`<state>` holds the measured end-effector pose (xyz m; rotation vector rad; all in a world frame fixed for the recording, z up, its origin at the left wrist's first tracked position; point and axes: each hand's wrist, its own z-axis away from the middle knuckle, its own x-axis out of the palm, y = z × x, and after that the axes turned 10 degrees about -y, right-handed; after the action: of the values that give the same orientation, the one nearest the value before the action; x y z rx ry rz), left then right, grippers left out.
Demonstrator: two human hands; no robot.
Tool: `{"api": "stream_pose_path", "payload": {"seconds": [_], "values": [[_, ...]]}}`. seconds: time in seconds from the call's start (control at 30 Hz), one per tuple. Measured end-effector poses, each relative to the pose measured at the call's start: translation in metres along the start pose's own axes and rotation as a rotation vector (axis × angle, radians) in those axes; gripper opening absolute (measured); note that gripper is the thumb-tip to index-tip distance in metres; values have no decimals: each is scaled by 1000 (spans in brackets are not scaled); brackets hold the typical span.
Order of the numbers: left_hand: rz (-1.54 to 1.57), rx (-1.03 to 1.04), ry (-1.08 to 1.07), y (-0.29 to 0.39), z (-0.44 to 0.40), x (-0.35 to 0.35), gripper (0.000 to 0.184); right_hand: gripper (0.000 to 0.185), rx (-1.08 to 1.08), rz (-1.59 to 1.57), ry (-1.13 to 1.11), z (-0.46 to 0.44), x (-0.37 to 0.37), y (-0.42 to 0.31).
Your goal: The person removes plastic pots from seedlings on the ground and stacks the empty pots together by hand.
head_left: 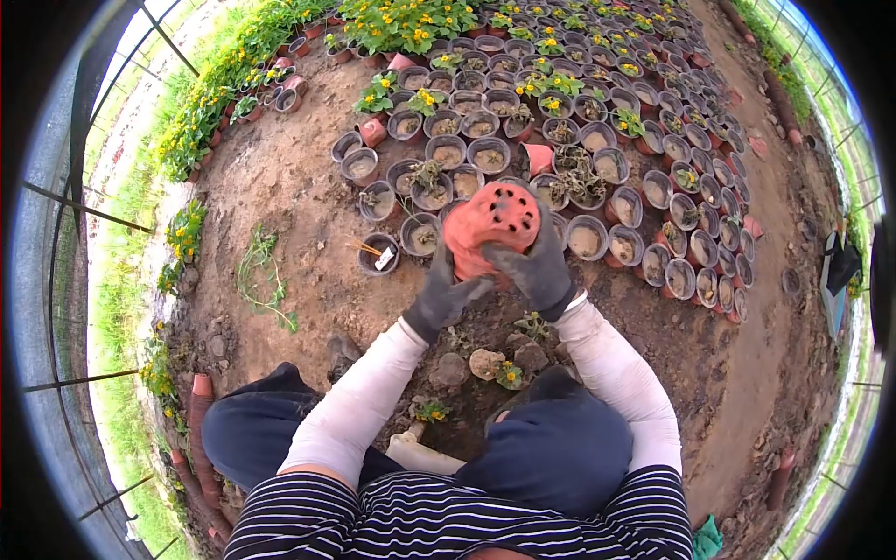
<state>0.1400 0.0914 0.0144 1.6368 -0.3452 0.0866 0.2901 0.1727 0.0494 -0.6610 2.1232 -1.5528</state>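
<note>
Both dark-gloved hands hold a reddish plastic flower pot (464, 233) out in front of me. Its base, dotted with several drainage holes, faces up toward the camera, so its opening is hidden. My left hand (442, 297) grips the pot's left lower side, fingers closed against it. On the right lower side, my right hand (537, 271) is wrapped round the wall with its fingers across the front. Just left of the hands, a dark pot (378, 254) on the soil holds thin sticks and a white tag. Below them, soil clumps (485, 364) and a small yellow-flowered plant (509, 375) lie near my legs.
Rows of pots (587, 238) filled with soil spread ahead and to the right, some with wilted or flowering plants. A pulled green plant (261, 275) lies on the dirt at left. Stacked reddish pots (201, 420) lie beside my left knee. Mesh netting (47, 280) borders the left.
</note>
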Motion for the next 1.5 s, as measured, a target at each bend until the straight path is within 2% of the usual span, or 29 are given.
{"api": "stream_pose_path", "payload": {"seconds": [0.03,0.1,0.2,0.23,0.33,0.4,0.47,0.5,0.57,0.63,0.67,0.7,0.8,0.87,0.9,1.0,1.1,1.23,1.3,1.37,1.47,1.5], "values": [[28,-10,-7,11,-2,4,80,78,47,-95,18,0,-1,4],[-134,25,-35,-1,4,-3,74,82,128,-193,-2,3,-1,-4],[-321,-2,-130,3,13,-8,63,85,-58,229,-40,12,1,4],[-375,-18,-169,10,13,-9,59,90,-55,216,-64,17,3,7],[-289,-196,-210,-27,17,-29,70,88,-384,551,-109,14,5,5],[-157,-237,-188,-36,19,-27,70,86,-255,563,-95,17,8,3],[-349,-189,-240,-33,13,-26,71,86,-160,584,-93,16,7,5],[-621,-139,-311,-26,7,-28,72,88,-129,475,-118,15,3,12],[-523,-216,-339,-12,-3,-24,76,89,-70,218,-34,22,1,21],[-251,-96,-233,9,-3,-9,78,87,-1,16,48,24,1,14],[-111,-47,-180,14,0,-2,78,87,28,14,32,27,3,13],[-189,-10,-99,15,-2,4,79,86,57,13,14,29,3,13],[-381,-70,-87,-4,-2,-7,82,85,77,-53,15,32,6,20],[-471,0,-118,-12,-8,-11,80,85,55,-99,51,27,5,7],[-514,26,-130,-14,-8,-11,80,85,17,-73,52,26,4,2],[-286,35,-132,-20,-8,-7,74,86,-83,19,40,25,1,0],[-555,-1,-202,-52,-7,-19,66,89,-157,153,-24,32,-1,21],[-289,-99,-238,-57,-6,-35,46,89,-161,410,-51,27,0,31],[-377,-188,-263,-53,-9,-41,53,89,-166,478,-77,20,-1,21],[-338,-217,-259,-48,-7,-48,57,88,-172,498,-84,18,-1,29],[-817,-305,-373,-25,-16,-43,58,87,-65,494,-165,16,-8,39],[-726,-256,-306,-36,-12,-49,76,86,3,461,-188,21,-9,59]]}}
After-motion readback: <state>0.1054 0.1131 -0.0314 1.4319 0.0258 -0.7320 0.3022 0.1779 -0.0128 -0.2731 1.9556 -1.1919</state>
